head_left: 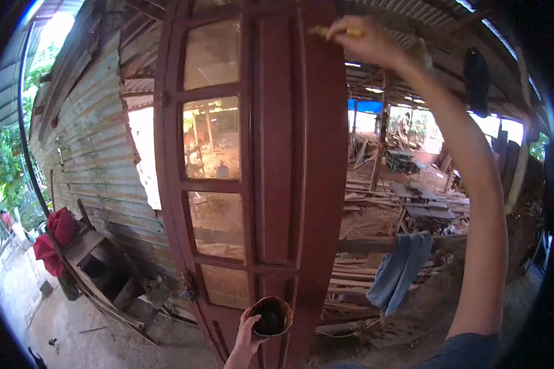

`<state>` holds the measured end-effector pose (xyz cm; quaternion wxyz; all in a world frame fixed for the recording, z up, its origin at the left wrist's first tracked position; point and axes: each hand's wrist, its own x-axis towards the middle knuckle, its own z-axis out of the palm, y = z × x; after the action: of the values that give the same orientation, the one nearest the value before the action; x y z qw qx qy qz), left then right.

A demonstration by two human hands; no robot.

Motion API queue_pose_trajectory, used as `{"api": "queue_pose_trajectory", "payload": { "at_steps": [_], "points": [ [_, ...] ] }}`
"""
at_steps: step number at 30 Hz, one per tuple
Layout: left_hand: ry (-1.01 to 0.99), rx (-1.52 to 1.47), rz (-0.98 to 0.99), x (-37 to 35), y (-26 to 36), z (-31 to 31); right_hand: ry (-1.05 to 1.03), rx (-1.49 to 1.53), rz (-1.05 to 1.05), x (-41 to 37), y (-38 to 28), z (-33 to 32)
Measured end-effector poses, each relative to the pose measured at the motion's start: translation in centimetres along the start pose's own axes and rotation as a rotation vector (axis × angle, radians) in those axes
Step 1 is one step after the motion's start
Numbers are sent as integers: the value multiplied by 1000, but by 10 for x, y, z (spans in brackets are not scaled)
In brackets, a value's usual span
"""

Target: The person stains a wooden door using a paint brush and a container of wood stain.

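Observation:
A tall reddish-brown wooden door point(324, 178) with a column of glass panes stands upright in front of me. Raised at the upper right, my right hand point(358, 38) is closed around a paintbrush point(353, 32) with a yellow handle. The brush tip points left and overlaps the door's right stile near the top. Low down, my left hand point(245, 337) grips a small round can point(284, 308) by its rim, thumb over the edge. Its inside looks dark, with brownish smears round the rim. The can overlaps the door's lower panels in this view.
Corrugated metal sheeting point(95, 163) forms a wall at the left. Beside it stands a wooden rack point(83, 247) with a red cloth point(61, 227) on it. A blue-grey cloth point(400, 270) hangs over a beam point(366, 246) at the right. Timber planks point(357, 280) are piled behind.

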<state>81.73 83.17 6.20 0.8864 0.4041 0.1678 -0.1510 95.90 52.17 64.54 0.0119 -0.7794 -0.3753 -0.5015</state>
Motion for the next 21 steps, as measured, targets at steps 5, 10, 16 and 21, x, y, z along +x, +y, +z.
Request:
{"api": "queue_pose_trajectory", "payload": {
  "at_steps": [5,10,16,21],
  "points": [
    [-86,-105,99,27,-18,-21,173,-237,131,55,20,-27],
    [91,-44,104,-6,-9,4,111,-471,-57,49,21,49],
    [85,3,85,-7,-8,1,-227,-190,-127,62,-49,42],
    [73,29,127,-19,-9,9,94,-481,-248,100,-6,80]
  ]
}}
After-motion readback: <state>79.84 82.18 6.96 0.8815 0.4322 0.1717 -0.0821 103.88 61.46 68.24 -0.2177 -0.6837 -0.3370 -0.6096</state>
